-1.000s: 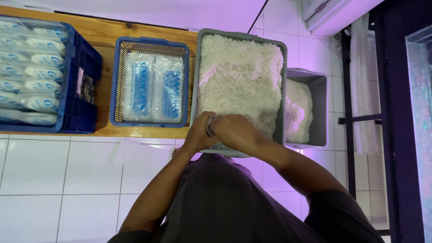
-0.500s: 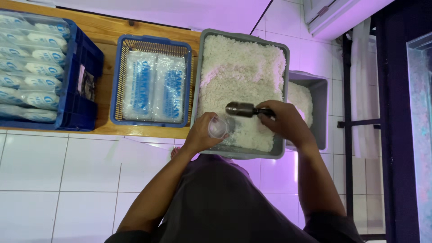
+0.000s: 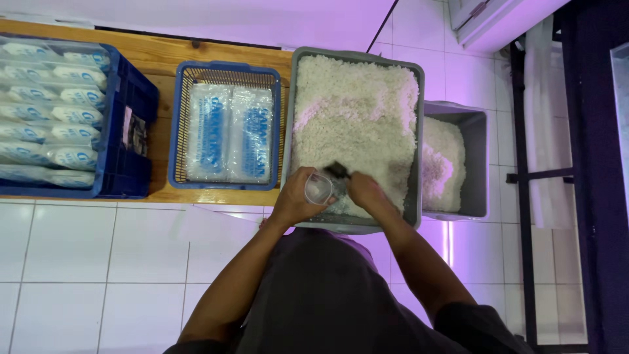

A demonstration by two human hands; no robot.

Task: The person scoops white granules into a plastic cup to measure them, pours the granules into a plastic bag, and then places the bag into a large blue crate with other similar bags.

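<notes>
The left hand (image 3: 295,200) has its fingers curled round a small clear plastic bag (image 3: 319,188), holding its mouth open over the near end of a large grey tub (image 3: 354,226). Just beside it, the right hand (image 3: 367,193) grips the handle of a dark metal scoop (image 3: 338,171), fingers closed on it; the scoop's bowl sits right at the bag's opening, touching or nearly so, though its contents cannot be made out. Both hands are above the white rice (image 3: 354,111) that fills the tub almost to its rim.

To the right of this tub, touching its side, stands a smaller grey tub (image 3: 481,164), partly filled with more white rice and set lower. To the left, on a wooden desk (image 3: 164,59), a blue wire-sided basket (image 3: 180,131) holds two flat filled packets (image 3: 229,134) with blue print, lying side by side. Further left, a dark blue crate (image 3: 131,157) is stacked with rows of similar filled packets. White floor tiles (image 3: 78,262) run beneath the desk's near edge.
</notes>
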